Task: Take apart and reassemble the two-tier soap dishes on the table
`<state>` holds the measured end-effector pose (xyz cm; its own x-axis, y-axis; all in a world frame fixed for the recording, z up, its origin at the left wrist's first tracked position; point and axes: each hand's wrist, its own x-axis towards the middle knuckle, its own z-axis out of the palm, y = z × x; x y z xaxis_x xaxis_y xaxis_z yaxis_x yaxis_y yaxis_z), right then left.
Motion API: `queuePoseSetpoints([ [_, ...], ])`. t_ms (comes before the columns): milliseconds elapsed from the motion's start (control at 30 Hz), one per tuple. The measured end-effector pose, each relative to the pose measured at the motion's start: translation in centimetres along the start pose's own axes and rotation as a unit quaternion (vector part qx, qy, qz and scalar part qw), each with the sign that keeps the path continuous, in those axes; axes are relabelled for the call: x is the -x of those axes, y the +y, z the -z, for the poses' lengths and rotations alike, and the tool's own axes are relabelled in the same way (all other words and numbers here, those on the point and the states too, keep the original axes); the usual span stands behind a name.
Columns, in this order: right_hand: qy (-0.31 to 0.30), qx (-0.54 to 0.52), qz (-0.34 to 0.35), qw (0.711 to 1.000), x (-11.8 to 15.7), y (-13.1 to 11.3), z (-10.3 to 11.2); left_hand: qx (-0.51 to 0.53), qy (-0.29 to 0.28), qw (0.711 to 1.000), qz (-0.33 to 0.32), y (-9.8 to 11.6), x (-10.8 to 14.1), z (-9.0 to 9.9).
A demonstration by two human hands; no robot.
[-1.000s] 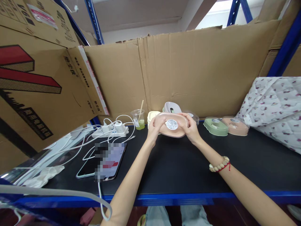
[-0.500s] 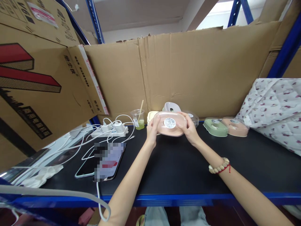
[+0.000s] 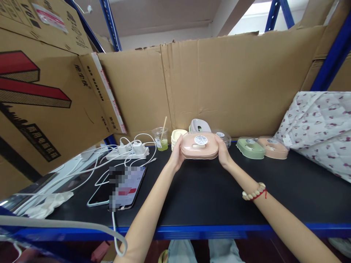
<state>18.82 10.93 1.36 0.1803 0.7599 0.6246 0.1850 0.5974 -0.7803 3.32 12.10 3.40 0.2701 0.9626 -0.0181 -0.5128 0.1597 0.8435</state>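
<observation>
Between my two hands is a pink oval plastic box (image 3: 189, 148) with a clear cover and a round patterned sticker. My left hand (image 3: 177, 153) grips its left end, and my right hand (image 3: 223, 150) grips the right end. The box is held above the black tabletop (image 3: 203, 193), its top facing up and tilted a little toward me. Just behind it are a stack of cream pieces (image 3: 178, 135), a lilac piece with an opening (image 3: 199, 125) and a clear cover with a sticker (image 3: 225, 138), partly hidden by the box and my hand.
To the right sit a green box (image 3: 251, 149) and another pink box (image 3: 274, 149), beside a quilted white bag (image 3: 320, 128). Leftward are a cup of green drink (image 3: 162, 144), a power strip (image 3: 137, 153) with cables and two phones (image 3: 134, 186). Cardboard (image 3: 233, 84) walls the back.
The pink box has tipped so its front side shows more. My fingers have shifted from over its cover to its two ends, uncovering more of the cream stack.
</observation>
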Motion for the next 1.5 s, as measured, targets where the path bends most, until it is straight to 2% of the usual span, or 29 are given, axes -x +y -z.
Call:
queuePoseSetpoints([
  [200,-0.056,0.153,0.075,0.984,0.9,-0.2,0.1,0.036,0.069,0.995,-0.063,-0.3,-0.6,0.4],
  [400,-0.103,0.206,0.188,0.955,1.2,-0.9,0.2,0.064,0.026,0.997,-0.031,-0.4,-0.7,0.5],
  [500,-0.110,0.207,0.237,0.943,1.3,-1.4,0.2,0.067,0.039,0.997,-0.028,-0.4,-0.6,0.4],
  [600,-0.118,0.225,0.261,0.931,1.3,-1.6,0.3,0.058,0.066,0.994,-0.062,-0.3,-0.6,0.4],
  [733,-0.123,0.250,0.249,0.928,1.4,-1.5,0.2,0.057,0.081,0.991,-0.088,-0.2,-0.7,0.5],
  [1000,-0.081,0.173,0.192,0.963,1.4,-1.2,-0.1,0.062,0.085,0.994,-0.031,0.3,0.0,0.5],
  [1067,-0.069,0.151,0.167,0.972,1.3,-1.0,-0.1,0.034,0.060,0.997,-0.021,0.3,0.2,0.5],
  [1233,-0.045,0.081,0.110,0.990,1.1,-0.3,-0.3,-0.046,-0.056,0.997,-0.012,0.1,0.3,0.7],
  [1400,-0.021,0.064,0.092,0.993,1.0,-0.3,-0.4,-0.082,-0.060,0.995,-0.013,-0.1,-0.2,1.1],
  [1500,-0.013,0.067,0.098,0.993,0.9,-0.6,-0.4,-0.086,-0.083,0.993,-0.020,-0.4,-0.5,1.6],
])
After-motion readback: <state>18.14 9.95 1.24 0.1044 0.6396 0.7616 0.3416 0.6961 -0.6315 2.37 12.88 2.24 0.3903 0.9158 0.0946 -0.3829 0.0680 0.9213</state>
